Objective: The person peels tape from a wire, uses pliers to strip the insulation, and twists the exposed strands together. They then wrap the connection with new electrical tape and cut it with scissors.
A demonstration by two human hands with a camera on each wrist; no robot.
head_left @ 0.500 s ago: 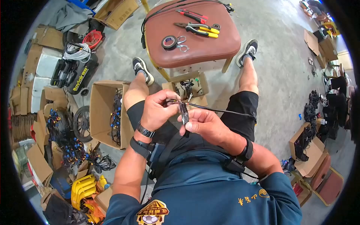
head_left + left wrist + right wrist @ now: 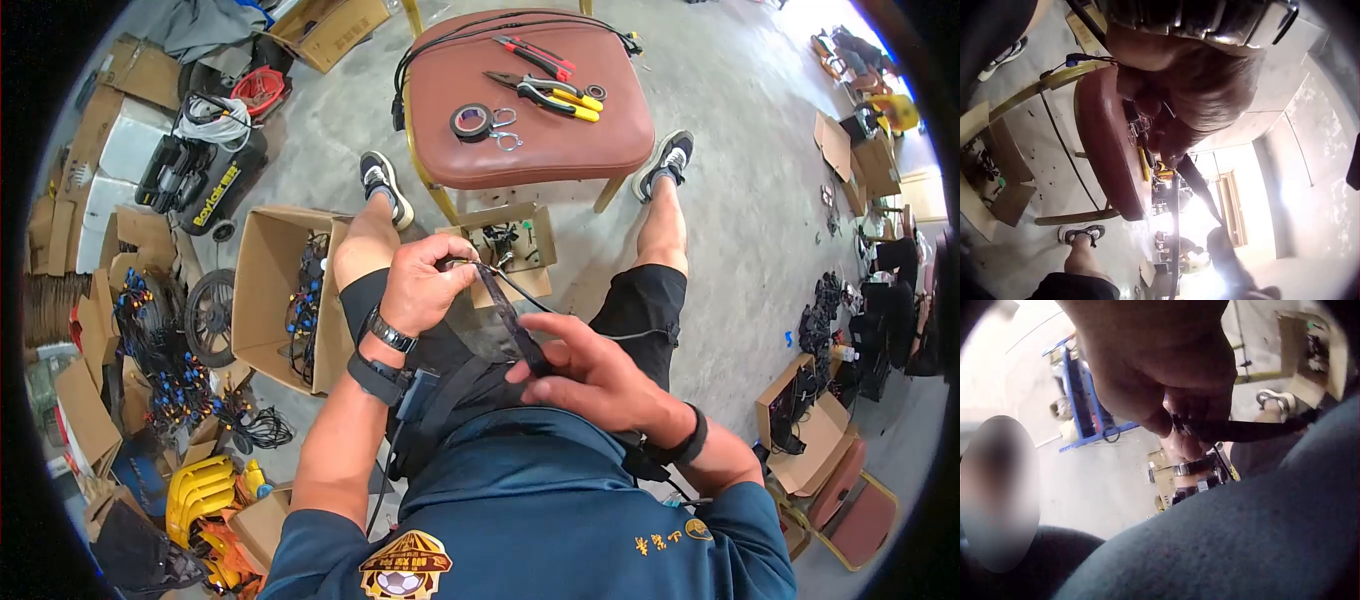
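In the head view the left hand [image 2: 425, 287] pinches the thin wires of a black cable [image 2: 525, 293] between thumb and forefinger, with one end of a black strip [image 2: 503, 308] at its fingertips. From there the strip slants down to the right hand [image 2: 610, 385], whose thumb and fingers hold its lower end. The left wrist view shows the left hand [image 2: 1191, 94] close up, the strip [image 2: 1200, 187] running from its fingertips. Dark and close, the right hand [image 2: 1160, 362] hides part of its own grip in the right wrist view; the strip [image 2: 1241, 430] stretches sideways there.
Ahead stands a chair [image 2: 560, 160] bearing a tape roll [image 2: 470, 122], scissors [image 2: 507, 131], yellow-handled pliers [image 2: 560, 101] and red-handled pliers [image 2: 540, 58]. A small open box [image 2: 543, 235] lies between the feet. To the left is a large carton [image 2: 270, 270] of cables.
The right hand has moved down and to the right, with its fingers less curled, and a longer length of strip shows between the hands. The left hand keeps its pinch on the wires.
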